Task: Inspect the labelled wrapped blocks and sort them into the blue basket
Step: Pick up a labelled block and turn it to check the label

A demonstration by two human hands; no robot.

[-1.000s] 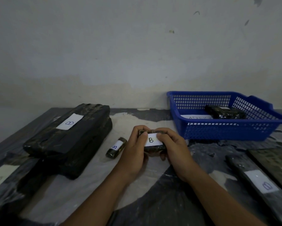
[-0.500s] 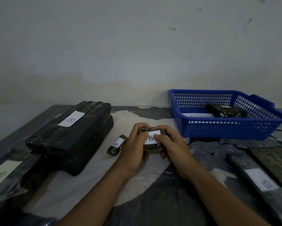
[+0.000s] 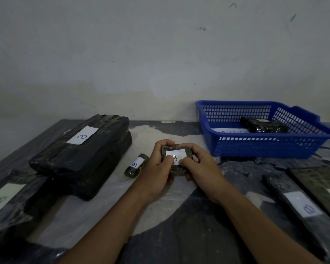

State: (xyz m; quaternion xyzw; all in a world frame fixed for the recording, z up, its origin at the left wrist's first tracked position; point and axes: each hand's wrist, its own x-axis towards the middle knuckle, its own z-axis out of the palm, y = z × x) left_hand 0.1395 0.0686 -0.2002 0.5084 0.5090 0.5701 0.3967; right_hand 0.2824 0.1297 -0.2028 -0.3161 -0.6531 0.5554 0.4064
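A small dark wrapped block [image 3: 181, 151] with a white label marked B is held above the table centre. My left hand [image 3: 157, 168] grips its left end and my right hand [image 3: 200, 166] grips its right end, both thumbs lying over the label. The blue basket [image 3: 265, 147] stands at the back right and holds one dark wrapped block [image 3: 263, 126] and a white paper. A small block labelled B [image 3: 136, 165] lies just left of my left hand. A large block labelled B [image 3: 84, 149] lies at the left.
Long wrapped blocks with labels lie at the right edge [image 3: 297, 206] and the far left front [image 3: 6, 204]. The table is covered in dark and pale plastic sheet. A wall rises directly behind the table.
Both hands have tilted the small block so its label faces up more, and the thumbs have slid further over the label. Nothing else on the table has moved.
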